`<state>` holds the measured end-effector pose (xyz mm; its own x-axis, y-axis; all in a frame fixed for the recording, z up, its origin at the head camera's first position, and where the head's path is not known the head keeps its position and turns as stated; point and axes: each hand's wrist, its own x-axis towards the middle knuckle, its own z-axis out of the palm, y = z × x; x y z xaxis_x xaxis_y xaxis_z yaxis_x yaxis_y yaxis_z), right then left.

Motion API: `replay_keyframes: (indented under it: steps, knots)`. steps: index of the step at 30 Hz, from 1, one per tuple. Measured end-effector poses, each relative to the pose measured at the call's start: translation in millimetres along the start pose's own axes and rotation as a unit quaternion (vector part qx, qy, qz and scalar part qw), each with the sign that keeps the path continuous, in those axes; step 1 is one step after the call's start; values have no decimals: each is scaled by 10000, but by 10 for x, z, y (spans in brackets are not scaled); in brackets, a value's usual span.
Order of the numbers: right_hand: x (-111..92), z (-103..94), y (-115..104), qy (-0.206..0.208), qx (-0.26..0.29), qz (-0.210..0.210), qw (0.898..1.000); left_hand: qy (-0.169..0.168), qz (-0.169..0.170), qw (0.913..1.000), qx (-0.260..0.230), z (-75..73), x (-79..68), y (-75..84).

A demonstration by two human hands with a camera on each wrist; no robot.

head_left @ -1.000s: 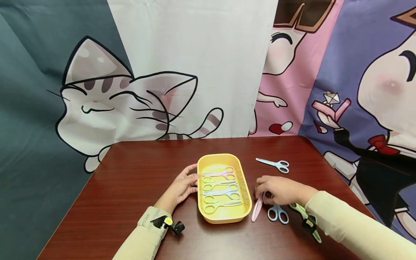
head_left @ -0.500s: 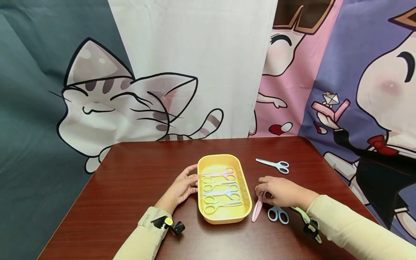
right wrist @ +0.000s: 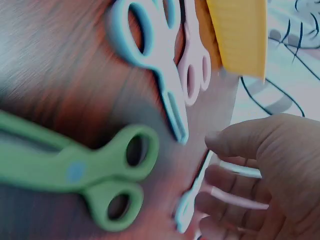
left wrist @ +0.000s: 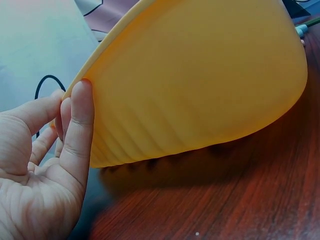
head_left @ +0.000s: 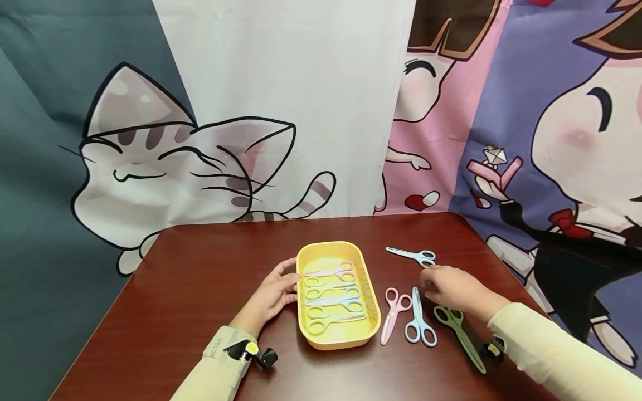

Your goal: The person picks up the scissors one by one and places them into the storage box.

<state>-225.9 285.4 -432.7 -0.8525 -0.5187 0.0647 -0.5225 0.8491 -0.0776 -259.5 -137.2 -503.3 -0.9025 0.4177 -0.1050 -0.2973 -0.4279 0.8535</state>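
Observation:
My left hand [head_left: 273,292] rests at the left side of a yellow tray [head_left: 373,312]; in the left wrist view its fingertips [left wrist: 82,92] touch the rim and outer wall. Inside the tray lie several scissors: pink ones [head_left: 346,272], blue ones [head_left: 351,301] and green ones [head_left: 328,322]. My right hand [head_left: 458,287], fingers loosely bent and holding nothing, hovers just before the handles of the far blue scissors [head_left: 408,254]. Below it lie pink scissors [head_left: 388,323], nearer blue scissors [head_left: 417,320] and green scissors [right wrist: 70,170].
The dark red wooden table [head_left: 215,250] carries everything. Behind its far edge hangs a cartoon backdrop [head_left: 281,67]. Small black cameras sit on both wrists, the left camera [head_left: 266,357] close to the tabletop.
My right hand has left the pink scissors and moved right and away toward the far blue pair. The left hand stays at the tray. The head view has shifted slightly.

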Motion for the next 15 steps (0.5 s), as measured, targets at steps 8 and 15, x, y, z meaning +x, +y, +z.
replay_keyframes:
  steps: [8, 15]
  knots:
    - [-489, -25, 71, -533, 290, 1248, 9903, -45, 14, 10000, -42, 8, -7, -21]
    - [-664, 86, -38, -948, 472, 1737, 9791, 79, 111, 9999, -21, -41, 14, -33]
